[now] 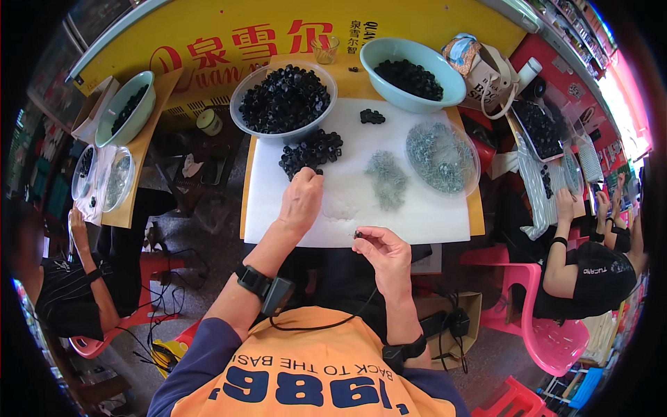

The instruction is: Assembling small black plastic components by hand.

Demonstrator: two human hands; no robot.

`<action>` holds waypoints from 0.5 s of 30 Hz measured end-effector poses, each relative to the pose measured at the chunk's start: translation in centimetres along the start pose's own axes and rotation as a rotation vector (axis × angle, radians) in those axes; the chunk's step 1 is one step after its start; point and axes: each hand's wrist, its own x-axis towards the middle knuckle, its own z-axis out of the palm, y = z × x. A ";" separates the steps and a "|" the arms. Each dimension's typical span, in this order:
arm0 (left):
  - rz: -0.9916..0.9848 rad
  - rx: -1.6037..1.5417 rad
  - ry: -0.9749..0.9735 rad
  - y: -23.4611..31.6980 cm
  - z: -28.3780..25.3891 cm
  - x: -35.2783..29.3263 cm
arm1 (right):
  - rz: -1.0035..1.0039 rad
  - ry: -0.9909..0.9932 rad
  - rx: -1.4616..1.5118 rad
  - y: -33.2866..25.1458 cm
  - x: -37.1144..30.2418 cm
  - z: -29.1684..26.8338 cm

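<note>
The left hand (303, 200), fingers bunched, is at a heap of black plastic parts (314, 149); whether it grips one cannot be told. The right hand (387, 251) pinches a small black part (358, 235) over the white foam sheet (267, 198).

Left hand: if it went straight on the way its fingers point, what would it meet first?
Likely the loose heap of small black parts; the left hand is already at its near edge, though contact is unclear. Behind stands the clear plastic bowl.
</note>
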 end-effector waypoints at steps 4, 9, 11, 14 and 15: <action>-0.080 -0.182 -0.004 2.2 -2.2 -0.3 | -0.008 -0.043 0.045 -0.2 0.1 -0.3; -0.778 -1.284 -0.457 3.5 -5.6 -2.1 | 0.008 -0.044 0.089 -0.3 0.2 -0.2; -0.859 -1.344 -0.490 3.5 -6.5 -2.9 | 0.062 -0.058 0.140 -0.7 0.3 0.3; -0.927 -1.621 -0.447 3.7 -7.5 -4.0 | 0.088 -0.080 0.161 -0.8 0.3 1.0; -0.912 -1.650 -0.440 3.6 -7.6 -4.3 | 0.094 -0.080 0.159 -0.6 0.3 1.1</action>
